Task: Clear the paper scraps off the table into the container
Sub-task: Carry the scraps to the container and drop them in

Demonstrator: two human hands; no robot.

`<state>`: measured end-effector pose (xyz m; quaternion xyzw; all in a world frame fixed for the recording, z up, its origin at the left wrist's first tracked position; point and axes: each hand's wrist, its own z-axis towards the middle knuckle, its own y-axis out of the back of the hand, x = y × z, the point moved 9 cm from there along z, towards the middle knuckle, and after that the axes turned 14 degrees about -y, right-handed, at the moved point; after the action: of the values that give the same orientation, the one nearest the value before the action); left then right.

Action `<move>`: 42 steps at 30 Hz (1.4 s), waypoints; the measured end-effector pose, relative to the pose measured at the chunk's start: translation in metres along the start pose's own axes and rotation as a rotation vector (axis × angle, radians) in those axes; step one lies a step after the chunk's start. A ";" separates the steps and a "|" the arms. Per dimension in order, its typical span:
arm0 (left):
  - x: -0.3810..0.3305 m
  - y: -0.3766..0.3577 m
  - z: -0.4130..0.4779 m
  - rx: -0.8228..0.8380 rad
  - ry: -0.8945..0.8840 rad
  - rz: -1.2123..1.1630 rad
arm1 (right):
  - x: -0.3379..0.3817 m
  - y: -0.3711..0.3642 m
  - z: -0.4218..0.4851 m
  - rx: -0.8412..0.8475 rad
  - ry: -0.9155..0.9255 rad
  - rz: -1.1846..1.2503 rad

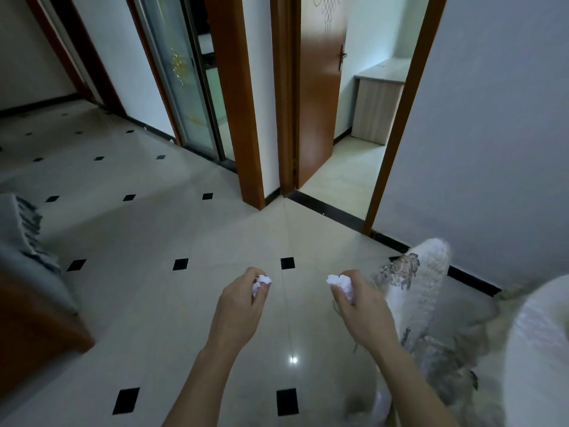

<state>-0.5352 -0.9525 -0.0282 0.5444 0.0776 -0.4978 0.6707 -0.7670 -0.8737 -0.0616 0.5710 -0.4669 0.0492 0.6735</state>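
Note:
My left hand [238, 306] is closed around a crumpled white paper scrap [261, 282] that sticks out past the fingers. My right hand [361, 306] grips a second crumpled white paper scrap [340, 283] the same way. Both hands are held out in front of me above the tiled floor, about a hand's width apart. No container and no table top show in this view.
A pale tiled floor [154, 229] with small black squares spreads ahead. A white patterned cloth [421, 272] drapes over furniture at the right. A wooden piece with a grey cover [27, 272] stands at the left. An open wooden door [320, 97] leads into another room.

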 end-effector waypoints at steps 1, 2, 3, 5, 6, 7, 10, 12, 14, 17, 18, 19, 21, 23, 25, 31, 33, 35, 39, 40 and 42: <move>0.006 -0.006 0.014 0.012 -0.008 -0.007 | 0.000 -0.002 0.013 -0.011 -0.011 0.000; 0.013 -0.011 0.028 0.026 -0.013 -0.014 | 0.001 -0.004 0.027 -0.024 -0.022 0.001; 0.021 -0.017 0.043 0.039 -0.020 -0.019 | 0.002 -0.006 0.040 -0.044 -0.027 0.000; 0.036 -0.027 0.075 0.059 -0.042 -0.026 | 0.005 -0.010 0.067 -0.081 -0.045 -0.012; 0.043 -0.032 0.093 0.067 -0.054 -0.033 | 0.008 -0.012 0.081 -0.094 -0.056 -0.013; 0.051 -0.037 0.112 0.076 -0.065 -0.043 | 0.009 -0.014 0.097 -0.102 -0.064 -0.016; 0.072 -0.052 0.182 0.110 -0.128 -0.048 | 0.021 -0.019 0.151 -0.149 -0.090 -0.030; 0.085 -0.059 0.230 0.152 -0.163 -0.056 | 0.034 -0.021 0.190 -0.172 -0.120 -0.024; 0.096 -0.063 0.275 0.188 -0.202 -0.059 | 0.049 -0.021 0.226 -0.186 -0.149 -0.006; 0.110 -0.074 0.330 0.245 -0.255 -0.062 | 0.072 -0.015 0.271 -0.244 -0.185 0.004; 0.114 -0.078 0.346 0.264 -0.268 -0.058 | 0.078 -0.013 0.284 -0.261 -0.197 0.008; 0.118 -0.083 0.361 0.277 -0.280 -0.057 | 0.080 -0.013 0.294 -0.266 -0.211 0.011; 0.123 -0.093 0.388 0.295 -0.305 -0.063 | 0.078 -0.013 0.311 -0.270 -0.242 0.024; 0.125 -0.107 0.410 0.326 -0.325 -0.084 | 0.069 -0.010 0.324 -0.294 -0.287 0.028; 0.124 -0.125 0.432 0.360 -0.345 -0.097 | 0.058 -0.005 0.338 -0.323 -0.321 0.017; 0.106 -0.191 0.492 0.418 -0.417 -0.152 | 0.014 0.023 0.386 -0.406 -0.437 -0.001; 0.096 -0.218 0.512 0.449 -0.451 -0.149 | -0.002 0.034 0.406 -0.432 -0.468 0.010; 0.085 -0.249 0.534 0.473 -0.470 -0.149 | -0.018 0.044 0.428 -0.439 -0.488 0.036; 0.046 -0.318 0.579 0.535 -0.522 -0.183 | -0.059 0.078 0.480 -0.498 -0.508 0.087; 0.033 -0.335 0.591 0.548 -0.536 -0.191 | -0.070 0.091 0.492 -0.515 -0.524 0.104; 0.007 -0.366 0.616 0.566 -0.577 -0.198 | -0.088 0.120 0.515 -0.542 -0.559 0.129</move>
<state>-1.0761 -1.4215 -0.0285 0.5355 -0.2014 -0.6936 0.4378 -1.1835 -1.2114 -0.0805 0.3333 -0.6634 -0.1909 0.6421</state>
